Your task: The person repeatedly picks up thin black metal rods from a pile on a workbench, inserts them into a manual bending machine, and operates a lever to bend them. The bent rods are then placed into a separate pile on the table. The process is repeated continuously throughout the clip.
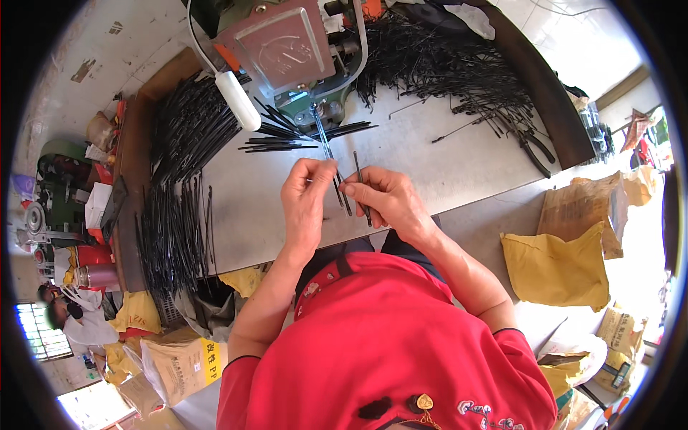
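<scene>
My left hand (306, 201) is closed, thumb against fingers, on a long slim shiny piece (325, 140). Its upper end reaches the working point of a green and reddish-brown bench machine (282, 50). Below the fingers it shows as two dark parallel strips; whether it is one part or two I cannot tell. My right hand (393, 203) pinches a thin black rod (357, 166), nearly upright in view, just right of that piece. Both hands are close together over the metal tabletop's (247, 208) near edge. Several loose black rods (279, 140) lie below the machine.
Black rods (175, 222) are heaped along the left side. A tangled pile of thin black pieces (437, 57) fills the back right, near pliers (534, 147). A white lamp (238, 100) hangs beside the machine. Raised boards (552, 86) edge the table; a yellow sack (559, 265) stands right.
</scene>
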Motion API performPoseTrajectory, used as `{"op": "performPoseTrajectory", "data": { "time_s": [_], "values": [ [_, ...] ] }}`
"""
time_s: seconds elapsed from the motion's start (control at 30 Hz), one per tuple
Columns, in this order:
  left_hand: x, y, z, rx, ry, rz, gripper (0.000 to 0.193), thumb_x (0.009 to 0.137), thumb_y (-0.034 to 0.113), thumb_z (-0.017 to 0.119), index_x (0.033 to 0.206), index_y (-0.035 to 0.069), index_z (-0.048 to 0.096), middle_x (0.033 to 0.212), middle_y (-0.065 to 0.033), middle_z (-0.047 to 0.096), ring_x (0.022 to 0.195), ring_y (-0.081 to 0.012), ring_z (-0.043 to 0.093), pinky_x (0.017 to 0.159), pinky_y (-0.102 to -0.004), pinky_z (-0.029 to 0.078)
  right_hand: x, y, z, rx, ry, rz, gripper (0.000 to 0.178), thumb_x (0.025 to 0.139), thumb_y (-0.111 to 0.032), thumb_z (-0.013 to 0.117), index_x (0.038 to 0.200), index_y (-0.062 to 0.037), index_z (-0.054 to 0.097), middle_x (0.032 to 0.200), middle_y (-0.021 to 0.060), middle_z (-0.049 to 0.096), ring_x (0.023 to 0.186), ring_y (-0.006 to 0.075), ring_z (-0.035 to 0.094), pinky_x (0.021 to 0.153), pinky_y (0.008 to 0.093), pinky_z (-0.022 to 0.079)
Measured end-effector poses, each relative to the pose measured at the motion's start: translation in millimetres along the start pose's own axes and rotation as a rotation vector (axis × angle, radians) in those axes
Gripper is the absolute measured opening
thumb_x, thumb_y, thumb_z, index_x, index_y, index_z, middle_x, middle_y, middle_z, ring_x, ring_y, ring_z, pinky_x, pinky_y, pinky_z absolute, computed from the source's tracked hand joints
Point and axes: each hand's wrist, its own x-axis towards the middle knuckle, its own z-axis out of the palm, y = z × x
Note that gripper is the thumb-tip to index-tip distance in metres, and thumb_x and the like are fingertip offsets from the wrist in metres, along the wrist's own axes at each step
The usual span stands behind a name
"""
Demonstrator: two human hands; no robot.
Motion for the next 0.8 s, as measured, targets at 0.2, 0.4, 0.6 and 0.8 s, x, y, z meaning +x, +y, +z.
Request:
{"op": "performPoseTrajectory", "data": {
  "time_s": [0.2,0.4,0.6,0.8],
  "values": [
    [53.5,-7.0,7.4,-0.106,0.102,-0.040,0.034,0.090,0.024,0.064,0.111,0.003,0.049,0.100,-0.0046,0.059,0.080,-0.0115,0.055,0.075,-0.0273,0.044,69.3,-4.2,-17.9,0.019,0.070,-0.018,0.026,0.089,-0.026,0.057,0.096,-0.0009,0.064,0.065,0.0032,0.059,0.043,0.0078,0.048,0.039,0.0216,0.033],
    [72.3,-11.6,15.7,-0.393,0.043,-0.158,0.028,0.088,0.007,0.062,0.112,-0.001,0.048,0.085,-0.0047,0.060,0.071,-0.0094,0.056,0.063,-0.0210,0.044,102.9,-7.2,-2.2,0.124,0.089,-0.059,0.026,0.087,-0.024,0.058,0.098,-0.0007,0.061,0.066,0.0049,0.060,0.042,0.0087,0.048,0.039,0.0215,0.032],
    [77.7,-9.4,8.4,-0.360,0.060,-0.163,0.028,0.090,0.007,0.060,0.116,-0.003,0.053,0.086,-0.0048,0.062,0.070,-0.0082,0.054,0.063,-0.0215,0.045,110.0,-6.6,3.6,0.140,0.111,-0.049,0.024,0.087,-0.022,0.058,0.099,-0.0004,0.060,0.065,0.0053,0.059,0.041,0.0082,0.048,0.037,0.0216,0.031],
    [81.5,-3.2,0.3,-0.290,-0.010,-0.163,0.032,0.091,0.009,0.059,0.120,-0.004,0.053,0.086,-0.0049,0.062,0.071,-0.0083,0.054,0.064,-0.0218,0.044,109.8,-6.2,5.0,0.130,0.114,-0.024,0.019,0.087,-0.018,0.057,0.092,-0.0004,0.059,0.063,0.0048,0.059,0.041,0.0088,0.049,0.037,0.0225,0.033]
  ]
}}
